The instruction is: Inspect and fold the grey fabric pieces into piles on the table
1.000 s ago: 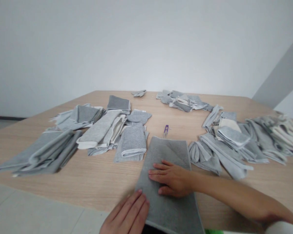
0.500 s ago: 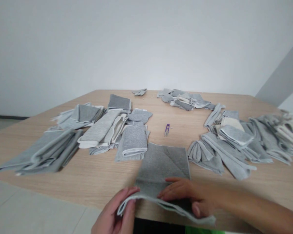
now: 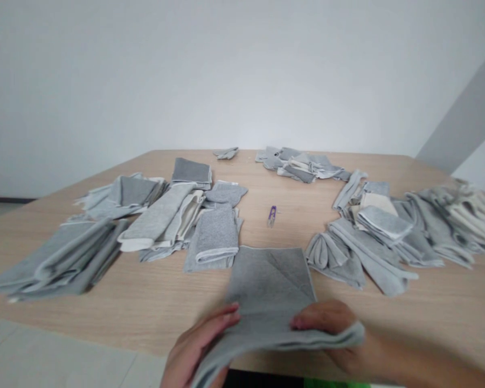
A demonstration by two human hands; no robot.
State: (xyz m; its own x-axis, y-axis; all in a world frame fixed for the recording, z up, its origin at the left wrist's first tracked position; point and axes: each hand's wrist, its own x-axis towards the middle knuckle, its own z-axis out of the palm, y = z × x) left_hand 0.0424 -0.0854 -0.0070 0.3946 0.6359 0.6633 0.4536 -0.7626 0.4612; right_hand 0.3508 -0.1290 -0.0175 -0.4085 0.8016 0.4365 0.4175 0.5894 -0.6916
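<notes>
A grey piece of cloth [image 3: 270, 275] with a pale stitched edge lies on the table in front of me, its near end lifted and curling over the table's front edge. My left hand [image 3: 198, 342] is closed round the left side of that raised end, fingers on top. At the right side, my right hand [image 3: 329, 318] grips the same end; its fingertips press on the cloth and its lower part is behind the raised edge. Beyond the cloth lie small thread snips [image 3: 272, 215] with a purple handle, touched by neither hand.
Folded grey and cream cloths [image 3: 161, 215] lie in piles to the left, with a grey bundle [image 3: 64, 258] nearer the edge. More crumpled cloths [image 3: 372, 242] spread over the right of the wooden table [image 3: 145, 307]. A further heap [image 3: 303, 161] lies near the wall.
My right hand has gone from lying spread on the cloth to gripping its right side. The near end of the cloth is raised and curved more. The view has shifted slightly.
</notes>
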